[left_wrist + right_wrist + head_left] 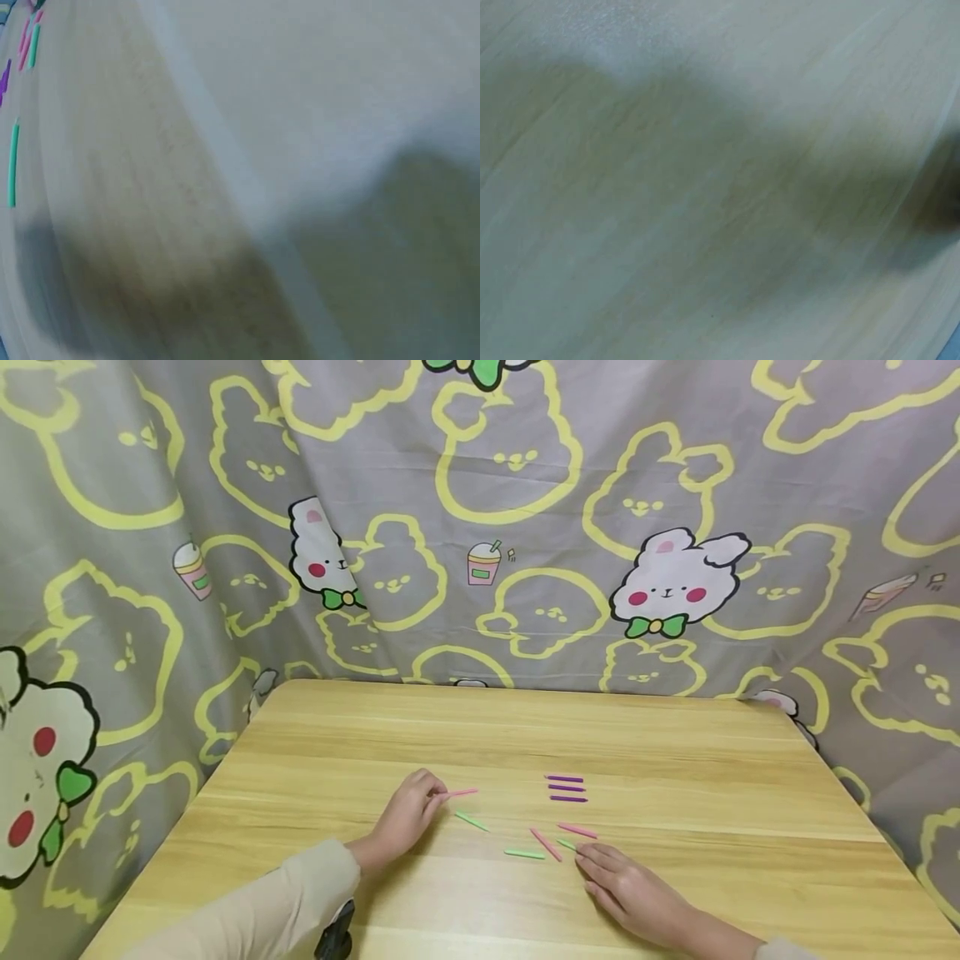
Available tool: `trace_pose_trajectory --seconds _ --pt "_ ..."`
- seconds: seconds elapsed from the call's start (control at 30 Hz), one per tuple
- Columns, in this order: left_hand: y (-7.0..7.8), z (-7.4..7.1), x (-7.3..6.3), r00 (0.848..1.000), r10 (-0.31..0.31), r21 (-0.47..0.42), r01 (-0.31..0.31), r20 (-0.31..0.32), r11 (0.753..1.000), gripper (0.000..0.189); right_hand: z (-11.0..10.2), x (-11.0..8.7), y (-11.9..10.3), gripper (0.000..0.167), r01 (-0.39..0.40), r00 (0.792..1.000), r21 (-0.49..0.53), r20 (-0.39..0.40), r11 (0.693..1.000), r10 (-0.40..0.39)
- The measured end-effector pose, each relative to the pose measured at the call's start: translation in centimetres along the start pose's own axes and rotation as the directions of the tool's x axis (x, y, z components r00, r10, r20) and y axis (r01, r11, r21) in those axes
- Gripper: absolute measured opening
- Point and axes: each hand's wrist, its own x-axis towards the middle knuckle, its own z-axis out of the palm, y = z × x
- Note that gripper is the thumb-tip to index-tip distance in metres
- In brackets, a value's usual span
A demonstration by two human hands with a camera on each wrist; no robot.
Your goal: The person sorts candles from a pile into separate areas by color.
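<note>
Pinching a pink stick [460,793] between curled fingers, the left hand [406,817] holds it just above the counter [675,752]. Right hand [630,891] lies flat, fingers straight (touching a green stick [567,844]) near three purple sticks [566,788].

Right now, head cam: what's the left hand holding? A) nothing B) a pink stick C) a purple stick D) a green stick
B: the left hand pinches one end of a pink stick at its fingertips, while the three purple sticks lie in a row apart on the table and the nearest green stick lies loose below it.
</note>
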Motion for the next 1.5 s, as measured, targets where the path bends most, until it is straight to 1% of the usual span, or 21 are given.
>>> trace_pose_trajectory --seconds 0.17,0.33,0.53,0.67,0.8,0.87,1.0,1.1,1.23,1.33,1.5 --pt "-0.6 0.6 0.8 1.000 -0.002 0.011 0.003 -0.027 1.000 0.007 0.1 -0.1 0.0 0.032 0.001 1.000 -0.001 0.009 1.000 -0.001" --pt "-1.2 0.9 1.5 0.999 -0.006 0.042 0.008 -0.037 0.999 0.006 0.2 -0.2 0.0 0.032 0.005 1.000 -0.005 0.013 1.000 -0.005" --pt "-1.8 1.1 2.5 0.999 -0.012 0.081 0.015 -0.040 0.997 0.005 0.2 -0.2 0.0 0.033 0.010 1.000 -0.009 0.001 1.000 -0.010" --pt "-2.4 1.3 3.0 1.000 0.003 0.108 0.000 -0.026 0.994 0.005 0.2 -0.2 0.0 0.033 0.022 1.000 -0.018 -0.018 1.000 -0.023" --pt "-2.9 1.5 3.2 1.000 0.008 0.123 -0.007 -0.005 0.992 0.005 0.4 -0.2 0.1 0.033 0.041 0.999 -0.025 -0.032 0.999 -0.042" --pt "-3.2 1.7 3.3 1.000 0.004 0.134 -0.006 0.011 0.991 0.005 0.4 -0.2 0.1 0.033 0.047 0.998 -0.028 -0.032 0.998 -0.048" --pt "-3.5 2.3 3.4 0.999 0.016 0.177 -0.024 0.047 0.984 0.005 0.3 -0.2 0.1 0.033 0.050 0.998 -0.031 -0.033 0.998 -0.051" --pt "-3.6 2.7 3.6 0.998 0.044 0.207 -0.054 0.052 0.977 0.006 0.2 -0.2 0.1 0.033 0.050 0.998 -0.031 -0.036 0.998 -0.051" --pt "-3.7 2.9 3.8 0.997 0.067 0.228 -0.075 0.043 0.971 0.007 0.2 -0.2 0.1 0.033 0.046 0.998 -0.040 -0.040 0.998 -0.048" --pt "-3.7 3.0 4.0 0.996 0.060 0.235 -0.073 0.062 0.969 0.008 0.2 -0.2 0.1 0.033 0.044 0.998 -0.050 -0.044 0.998 -0.046" --pt "-3.8 3.1 4.2 0.995 0.030 0.220 -0.052 0.099 0.974 0.008 0.3 -0.2 0.3 0.033 0.044 0.998 -0.042 -0.042 0.998 -0.046"
